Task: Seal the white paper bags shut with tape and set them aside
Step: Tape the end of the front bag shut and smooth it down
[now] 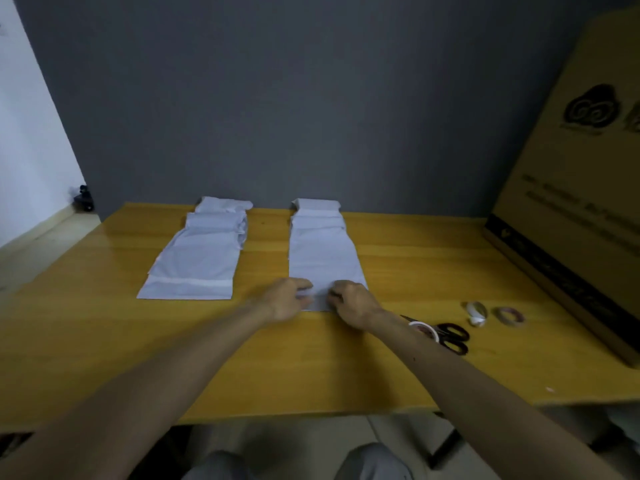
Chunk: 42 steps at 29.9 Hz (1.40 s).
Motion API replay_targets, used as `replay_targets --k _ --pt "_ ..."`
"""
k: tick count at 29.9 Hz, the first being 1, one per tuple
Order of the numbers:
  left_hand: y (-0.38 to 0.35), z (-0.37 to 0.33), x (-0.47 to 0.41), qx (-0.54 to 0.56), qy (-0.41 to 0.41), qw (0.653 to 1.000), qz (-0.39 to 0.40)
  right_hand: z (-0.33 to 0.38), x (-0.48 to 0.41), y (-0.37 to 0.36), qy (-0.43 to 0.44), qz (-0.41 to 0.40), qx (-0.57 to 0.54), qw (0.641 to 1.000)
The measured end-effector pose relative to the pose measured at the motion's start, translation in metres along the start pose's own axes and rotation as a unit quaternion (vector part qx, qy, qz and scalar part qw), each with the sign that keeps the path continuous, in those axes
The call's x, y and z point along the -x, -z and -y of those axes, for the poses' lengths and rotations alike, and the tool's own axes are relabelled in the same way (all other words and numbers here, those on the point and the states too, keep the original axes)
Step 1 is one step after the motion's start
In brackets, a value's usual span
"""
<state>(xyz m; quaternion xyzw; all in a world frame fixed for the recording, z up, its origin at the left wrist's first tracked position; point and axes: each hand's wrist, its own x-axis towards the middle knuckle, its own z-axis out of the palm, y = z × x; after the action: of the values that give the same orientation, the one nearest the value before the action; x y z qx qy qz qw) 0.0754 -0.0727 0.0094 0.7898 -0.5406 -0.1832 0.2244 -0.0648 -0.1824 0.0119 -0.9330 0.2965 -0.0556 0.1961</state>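
White paper bags (322, 258) in 2 flat rows, right one pinched by left hand (287, 299) and right hand (353, 301)

Left arm (156, 375): bare, reaching from the lower left, stretched forward and angled inward.
Right arm (467, 382): bare, reaching from the lower right, angled inward to meet the other.
Left grip (285, 299): back of the hand up, fingers (304, 284) curled, pinching the near left edge of a white paper bag (322, 251).
Right grip (351, 301): back of the hand up, knuckles raised, fingers (334, 297) curled down onto the same bag's near end.
Spacing: the two grips sit just beside each other, fingertips facing, not touching.
Wrists: both low, close to the surface (242, 358).
Knees: two, clad in grey, at the bottom edge.
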Motion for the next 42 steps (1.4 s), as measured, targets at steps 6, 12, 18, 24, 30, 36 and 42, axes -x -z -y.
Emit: replay_targets --k 6,12,18,24,30,36,42 --pt "-0.014 0.002 0.014 -0.102 -0.044 0.994 0.017 -0.014 0.026 -0.015 0.029 0.003 -0.006 1.0" --pt "-0.014 0.01 0.021 -0.13 -0.084 0.988 0.008 -0.017 0.036 -0.01 0.068 -0.02 0.023 0.997" --pt "-0.015 0.005 0.034 -0.077 -0.101 0.991 -0.029 -0.014 0.048 -0.013 0.12 -0.07 0.11 0.984" --pt "-0.01 -0.006 0.069 -0.066 -0.117 0.99 -0.046 -0.015 0.072 -0.015 0.161 -0.105 0.121 0.974" --pt "-0.022 -0.012 0.093 -0.108 -0.11 0.982 -0.112 -0.011 0.103 -0.016 0.205 -0.112 0.121 0.965" --pt "-0.026 -0.007 0.109 -0.024 -0.137 0.983 -0.119 -0.013 0.127 -0.014 0.202 -0.1 0.083 0.971" --pt "-0.026 -0.002 0.131 0.016 -0.128 0.985 -0.118 -0.008 0.147 -0.01 0.229 -0.07 0.048 0.97"
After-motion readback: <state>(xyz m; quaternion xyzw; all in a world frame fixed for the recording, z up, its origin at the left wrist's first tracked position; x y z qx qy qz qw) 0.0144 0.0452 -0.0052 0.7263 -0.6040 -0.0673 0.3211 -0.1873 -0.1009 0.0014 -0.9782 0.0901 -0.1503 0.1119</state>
